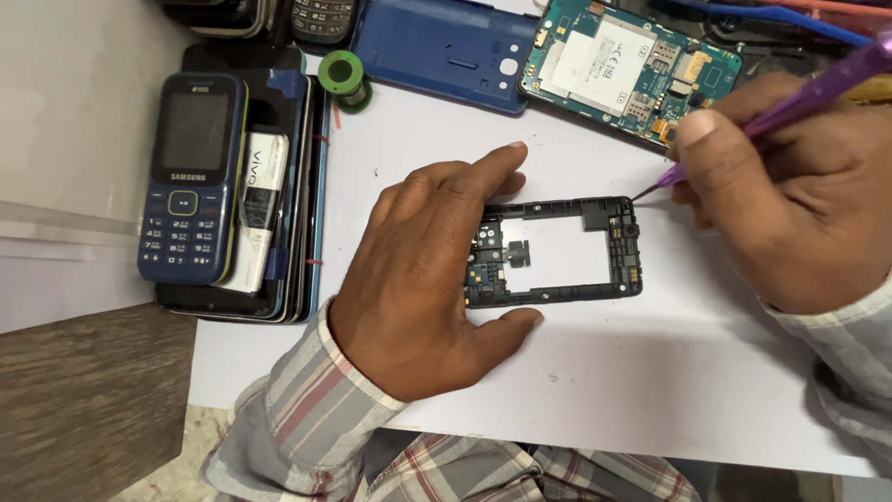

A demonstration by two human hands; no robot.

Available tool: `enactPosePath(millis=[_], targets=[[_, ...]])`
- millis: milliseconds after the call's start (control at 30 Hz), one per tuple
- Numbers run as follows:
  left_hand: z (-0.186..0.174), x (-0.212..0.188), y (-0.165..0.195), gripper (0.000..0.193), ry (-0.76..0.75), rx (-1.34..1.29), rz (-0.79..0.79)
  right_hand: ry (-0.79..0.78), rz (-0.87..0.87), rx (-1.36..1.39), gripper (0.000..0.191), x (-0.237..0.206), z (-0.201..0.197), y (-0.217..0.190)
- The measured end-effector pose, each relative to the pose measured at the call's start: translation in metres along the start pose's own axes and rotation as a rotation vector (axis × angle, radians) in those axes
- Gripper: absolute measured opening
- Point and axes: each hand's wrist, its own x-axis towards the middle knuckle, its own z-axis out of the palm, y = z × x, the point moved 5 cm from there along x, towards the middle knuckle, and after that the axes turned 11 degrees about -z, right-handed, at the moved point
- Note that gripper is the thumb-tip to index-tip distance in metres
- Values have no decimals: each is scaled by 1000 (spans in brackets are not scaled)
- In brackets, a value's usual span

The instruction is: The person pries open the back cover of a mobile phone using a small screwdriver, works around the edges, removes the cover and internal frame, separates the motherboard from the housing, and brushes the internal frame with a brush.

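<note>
A black phone middle frame (567, 251) lies flat on a white sheet (650, 372), with small circuit parts showing at its left and right ends. My left hand (418, 279) grips its left end between thumb and forefinger. My right hand (790, 195) holds a purple screwdriver (818, 84); the thin metal tip touches the frame's upper right corner.
A stack of phones (279, 223) topped by a dark blue keypad phone (190, 177) sits at the left. A green solder spool (342, 74), a blue back cover (446, 51) and an opened phone with a teal circuit board (632, 65) lie along the far side.
</note>
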Motion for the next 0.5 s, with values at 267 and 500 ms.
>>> enactPosePath(millis=[267,500], targets=[[-3,0,4,105,-16,-20,-3,43,-10,1,30,-5,-5,3],[-7,-4,5,98,-8,-45,-11,31,-18,5,33,-8,-4,2]])
